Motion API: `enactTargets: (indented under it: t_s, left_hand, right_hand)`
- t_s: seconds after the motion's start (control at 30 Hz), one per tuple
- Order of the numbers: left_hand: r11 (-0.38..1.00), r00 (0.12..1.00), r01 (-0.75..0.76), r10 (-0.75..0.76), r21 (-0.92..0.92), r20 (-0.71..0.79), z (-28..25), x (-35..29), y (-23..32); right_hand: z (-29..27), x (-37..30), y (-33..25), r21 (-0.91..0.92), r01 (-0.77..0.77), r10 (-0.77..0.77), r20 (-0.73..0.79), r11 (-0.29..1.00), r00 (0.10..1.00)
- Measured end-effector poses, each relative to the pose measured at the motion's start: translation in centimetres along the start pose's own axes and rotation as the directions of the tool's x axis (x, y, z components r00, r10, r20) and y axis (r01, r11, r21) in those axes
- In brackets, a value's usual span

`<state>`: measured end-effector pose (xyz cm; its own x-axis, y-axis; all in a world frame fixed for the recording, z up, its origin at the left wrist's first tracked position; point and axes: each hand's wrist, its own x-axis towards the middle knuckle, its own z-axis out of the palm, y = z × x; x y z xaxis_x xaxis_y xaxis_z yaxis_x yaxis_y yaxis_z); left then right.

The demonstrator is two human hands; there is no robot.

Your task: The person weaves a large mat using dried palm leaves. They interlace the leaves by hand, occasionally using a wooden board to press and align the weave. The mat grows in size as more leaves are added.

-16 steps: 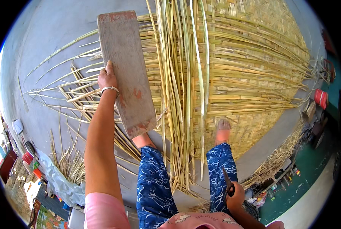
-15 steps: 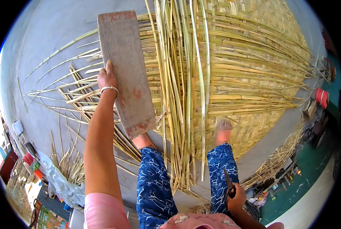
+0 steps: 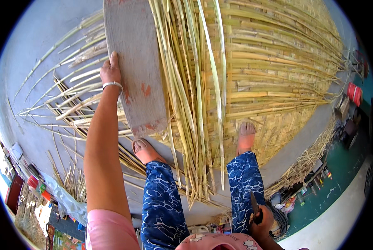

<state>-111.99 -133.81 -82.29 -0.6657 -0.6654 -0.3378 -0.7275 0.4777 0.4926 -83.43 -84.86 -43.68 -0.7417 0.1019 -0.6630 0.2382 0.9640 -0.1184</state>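
Note:
My left hand (image 3: 110, 71) grips the left edge of a long worn wooden plank (image 3: 138, 62), with the thumb up along its face. The plank's far end runs out of the upper edge of the view. Next to the plank's right side lies a bundle of long split cane strips (image 3: 190, 104), pointing away from me. The plank partly covers other strips (image 3: 274, 62) that run crosswise over a woven mat (image 3: 278, 137). Low by my right knee, my right hand (image 3: 262, 221) is closed around the dark handle of a knife (image 3: 254, 203), its blade pointing up.
My feet in orange sandals stand either side of the bundle; the left sandal (image 3: 149, 153) is near the plank's close end. Loose strips (image 3: 71, 177) lie at left beside a pale cloth (image 3: 69, 206). A straw heap (image 3: 299, 171) and a red roll (image 3: 354, 94) are at right.
The plank has shifted away from me with my left hand, and more of my left sandal shows. My right hand keeps the knife low at the right.

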Motion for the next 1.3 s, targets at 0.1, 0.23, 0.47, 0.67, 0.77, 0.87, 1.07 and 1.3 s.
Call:
enactTargets:
  t_s: [0.1,0.23,0.47,0.67,0.77,0.87,1.07,1.3]
  left_hand:
    - [0.999,1.000,-0.014,0.014,-0.032,-0.012,2.0,0.0,-1.3]
    - [0.994,0.999,-0.015,0.011,-0.108,-0.038,4.0,-1.4,-0.4]
    - [0.997,0.998,-0.040,0.043,-0.068,0.037,2.2,-0.1,-1.3]
    - [0.973,0.991,-0.060,0.032,0.223,0.129,2.4,1.0,-3.6]
    - [0.955,0.986,-0.065,0.017,0.291,0.165,2.9,-0.3,-3.0]
    - [0.924,0.976,-0.113,0.035,0.365,0.213,2.5,-1.0,-2.2]
    - [0.924,0.979,-0.051,-0.028,0.379,0.200,1.7,-1.2,-1.7]
    - [0.957,0.985,-0.099,0.056,0.274,0.163,-2.1,-12.2,-5.6]
  right_hand:
    - [0.1,-0.2,0.0,0.019,-0.029,0.028,0.005,0.999,1.000]
    - [0.0,-0.1,-0.1,0.071,-0.065,0.061,0.056,0.995,0.997]
    - [0.3,0.3,-0.3,0.057,0.000,-0.002,0.025,0.998,1.000]
    - [0.3,0.7,-0.5,0.051,0.048,-0.047,-0.024,0.998,0.999]
    - [0.2,0.6,-0.5,0.056,0.049,-0.048,-0.025,0.997,0.999]
    - [0.1,0.6,-0.5,0.072,0.032,-0.031,-0.023,0.997,0.999]
    - [-0.6,0.8,-0.2,0.137,-0.067,0.065,0.021,0.988,0.998]
    - [-1.3,0.8,1.1,0.115,-0.092,0.091,0.013,0.989,0.996]
